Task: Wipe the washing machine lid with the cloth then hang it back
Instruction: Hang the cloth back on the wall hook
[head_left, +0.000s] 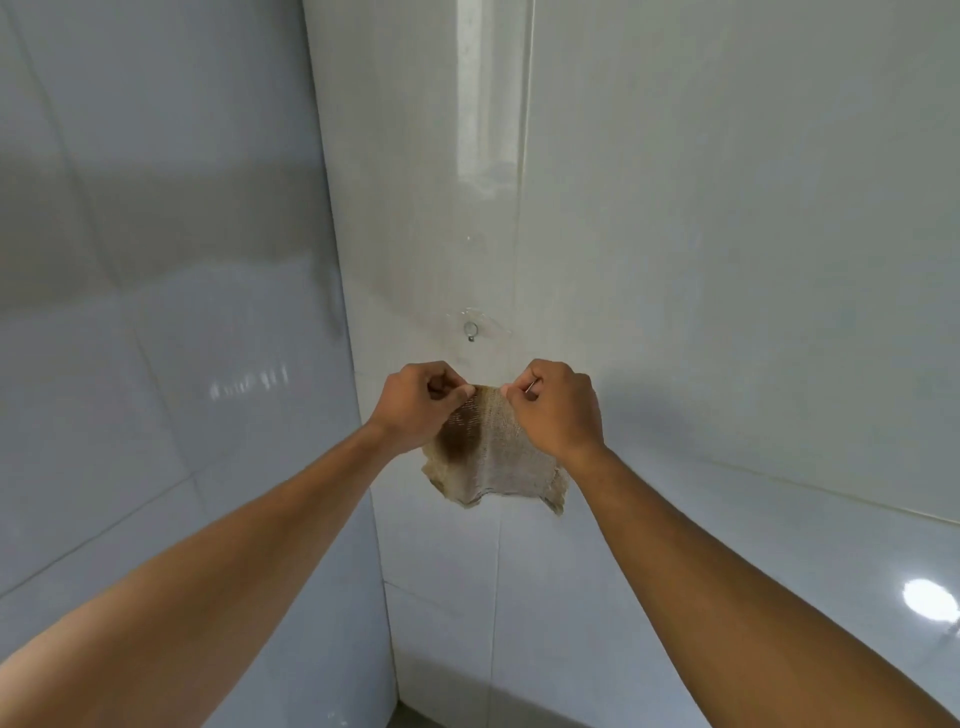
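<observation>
With both my left hand (415, 408) and right hand (558, 410) pinching the cloth (493, 457) by its top edge just below the wall hook (470, 329), I judged wiping done and hanging left.

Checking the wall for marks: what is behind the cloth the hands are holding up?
Behind the cloth is glossy pale wall tile, with the hook above, uncovered. The tile directly behind the cloth is hidden, so marks there cannot be judged.
</observation>
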